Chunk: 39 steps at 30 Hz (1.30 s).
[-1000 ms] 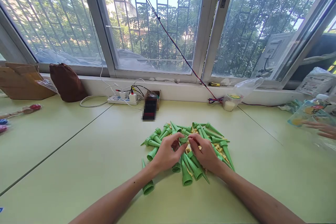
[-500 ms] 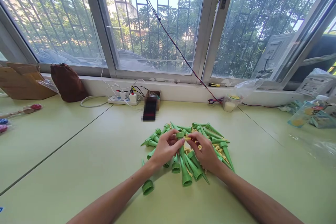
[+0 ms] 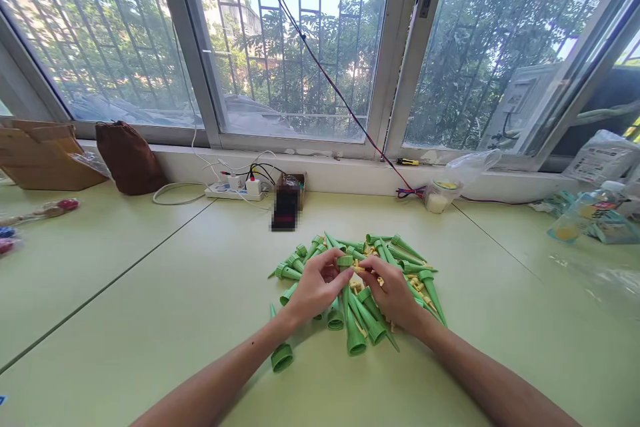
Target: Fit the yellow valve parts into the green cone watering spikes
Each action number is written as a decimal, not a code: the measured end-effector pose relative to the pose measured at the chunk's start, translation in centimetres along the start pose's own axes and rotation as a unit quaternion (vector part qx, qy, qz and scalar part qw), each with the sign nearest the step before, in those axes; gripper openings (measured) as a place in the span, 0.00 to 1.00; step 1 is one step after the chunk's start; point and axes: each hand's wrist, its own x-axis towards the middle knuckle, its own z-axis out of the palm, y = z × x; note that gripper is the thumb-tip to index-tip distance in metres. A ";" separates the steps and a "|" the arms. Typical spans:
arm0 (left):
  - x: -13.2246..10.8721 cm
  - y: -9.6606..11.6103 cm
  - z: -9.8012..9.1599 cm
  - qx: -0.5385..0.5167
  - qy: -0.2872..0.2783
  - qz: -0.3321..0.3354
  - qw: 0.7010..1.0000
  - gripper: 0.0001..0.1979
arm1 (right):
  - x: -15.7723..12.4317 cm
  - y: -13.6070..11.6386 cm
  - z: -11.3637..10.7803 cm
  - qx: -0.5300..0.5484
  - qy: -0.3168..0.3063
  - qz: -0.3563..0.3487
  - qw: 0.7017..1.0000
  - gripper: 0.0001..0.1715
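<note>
A heap of green plastic cone spikes (image 3: pixel 406 260) mixed with small yellow parts lies on the pale green table (image 3: pixel 150 307). My left hand (image 3: pixel 314 288) pinches one green spike (image 3: pixel 345 273) by its wide collar and holds it upright over the heap. My right hand (image 3: pixel 391 290) pinches a small yellow part (image 3: pixel 358 269) right against that collar. Both hands hover over the middle of the heap. One green spike (image 3: pixel 281 351) lies apart beside my left forearm.
By the window sill stand a power strip with cables (image 3: pixel 235 188), a small dark box (image 3: pixel 287 203), a brown pouch (image 3: pixel 129 157), a cardboard box (image 3: pixel 40 153) and a plastic bag with a jar (image 3: pixel 453 183). Packets and bottles (image 3: pixel 595 213) lie at the far right.
My left hand has turned the green spike from lying with its collar up to standing upright. My right hand brought a yellow part to its collar. Another person's hand at the right edge has gone.
</note>
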 end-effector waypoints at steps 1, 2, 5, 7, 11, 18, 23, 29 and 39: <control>0.0 0.0 0.0 0.002 -0.001 0.001 1.000 0.12 | 0.0 0.0 0.0 -0.002 -0.003 -0.001 1.000 0.08; 0.0 0.0 0.0 0.004 -0.001 0.001 1.000 0.12 | -0.1 0.1 0.0 -0.005 -0.007 -0.001 1.000 0.08; 0.0 0.0 0.0 0.017 0.002 0.002 1.000 0.12 | -0.2 0.2 0.0 -0.011 -0.017 -0.004 1.000 0.10; 0.0 0.0 0.1 0.030 0.007 0.005 1.000 0.13 | -0.2 0.2 0.0 -0.013 -0.025 -0.008 1.000 0.12; 0.0 0.1 0.1 0.050 0.000 0.013 0.999 0.13 | -0.1 0.1 0.0 -0.018 -0.029 -0.016 0.999 0.18; -0.2 0.3 0.2 0.055 0.007 0.013 0.998 0.13 | -0.1 0.2 0.0 -0.025 -0.031 -0.016 0.999 0.22; -0.2 0.5 0.3 0.035 0.002 -0.003 0.999 0.13 | 0.1 0.0 0.1 -0.014 -0.023 0.001 1.000 0.21; -0.1 0.8 0.3 0.007 -0.001 -0.022 1.000 0.14 | 0.1 -0.7 0.0 -0.007 -0.005 0.032 0.999 0.12; 0.1 1.1 0.0 -0.058 0.020 -0.051 0.997 0.17 | 0.0 -0.8 -0.1 0.025 -0.008 0.005 1.000 0.10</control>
